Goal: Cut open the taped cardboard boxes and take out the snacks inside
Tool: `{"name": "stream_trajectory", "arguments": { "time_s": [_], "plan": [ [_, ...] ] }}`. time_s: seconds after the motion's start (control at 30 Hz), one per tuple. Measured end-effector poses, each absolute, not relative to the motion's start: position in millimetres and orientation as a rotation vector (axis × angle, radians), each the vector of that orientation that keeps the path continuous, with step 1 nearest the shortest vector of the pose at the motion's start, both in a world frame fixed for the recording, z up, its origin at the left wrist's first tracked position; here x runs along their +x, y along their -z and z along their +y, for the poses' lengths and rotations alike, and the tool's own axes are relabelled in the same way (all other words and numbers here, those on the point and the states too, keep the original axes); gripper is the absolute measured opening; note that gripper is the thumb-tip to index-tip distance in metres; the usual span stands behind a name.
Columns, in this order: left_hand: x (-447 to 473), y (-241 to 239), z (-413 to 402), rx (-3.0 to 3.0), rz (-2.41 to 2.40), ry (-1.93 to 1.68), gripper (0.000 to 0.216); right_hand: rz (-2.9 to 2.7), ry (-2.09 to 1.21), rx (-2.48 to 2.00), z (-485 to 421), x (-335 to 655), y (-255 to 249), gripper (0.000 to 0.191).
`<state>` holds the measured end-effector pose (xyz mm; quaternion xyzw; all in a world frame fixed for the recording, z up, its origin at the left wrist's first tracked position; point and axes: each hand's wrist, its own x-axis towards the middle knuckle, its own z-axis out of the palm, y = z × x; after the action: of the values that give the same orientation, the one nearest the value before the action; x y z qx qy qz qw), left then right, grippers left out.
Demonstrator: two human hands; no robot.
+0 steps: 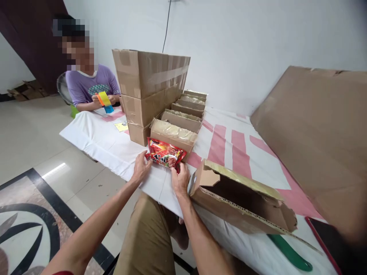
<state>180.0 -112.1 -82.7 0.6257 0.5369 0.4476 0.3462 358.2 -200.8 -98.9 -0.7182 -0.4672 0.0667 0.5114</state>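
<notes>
Both hands hold a red snack packet (165, 154) at the near edge of the desk (94, 141), which is covered with a white cloth with pink stripes. The left hand (141, 167) grips the left end of the packet with fingers closed on it, and the right hand (180, 178) pinches its right lower corner; the two hands are apart, one at each end. The packet lies just in front of a row of flat cardboard boxes (181, 114) that stand one behind the other, and it seems to touch the nearest of them. To the left of this row there is a stack of bigger cartons (147, 89) closed with tape. Just beside the right hand an open cardboard box (241, 198) lies on its side with the flaps loose. A large cardboard sheet (312, 133) leans at the right side, and a green object (289, 253) lies under the open box near the desk edge. At the far end of the desk another person (88, 86) in a purple shirt holds coloured tape rolls (104, 101).
</notes>
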Motion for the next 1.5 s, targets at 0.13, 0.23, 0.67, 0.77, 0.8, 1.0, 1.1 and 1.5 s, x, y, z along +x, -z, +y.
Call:
{"name": "stream_trajectory", "arguments": {
  "time_s": [0.13, 0.23, 0.67, 0.77, 0.8, 1.0, 1.1, 1.5],
  "plan": [
    [179, 88, -128, 1.752, 1.326, -1.103, 0.05, -1.135, -0.149, -1.816, -198, 348, 100, 0.019],
    [176, 86, -135, 1.823, 1.38, -1.063, 0.052, -1.136, -0.103, -1.86, -212, 330, 93, 0.043],
    [194, 63, -268, 2.074, 0.907, -1.048, 0.055, -1.777, -0.11, -1.46, -476, 391, 43, 0.034],
    [213, 63, -281, 1.908, 0.832, -0.956, 0.066, -1.507, 0.108, -1.636, -515, 443, 39, 0.027],
    [221, 62, -284, 1.846, 0.821, -0.915, 0.072, -1.376, 0.149, -1.728, -523, 458, 38, 0.022],
    [279, 42, -295, 1.556, 0.749, -0.782, 0.098, -0.935, -0.055, -1.933, -499, 516, 44, 0.065],
    [289, 36, -299, 1.515, 0.731, -0.803, 0.095, -0.988, -0.157, -1.874, -473, 513, 47, 0.054],
    [126, -1, -255, 1.321, 1.209, -1.185, 0.067, -1.39, -0.415, -1.342, -359, 382, 33, 0.065]
  ]
}}
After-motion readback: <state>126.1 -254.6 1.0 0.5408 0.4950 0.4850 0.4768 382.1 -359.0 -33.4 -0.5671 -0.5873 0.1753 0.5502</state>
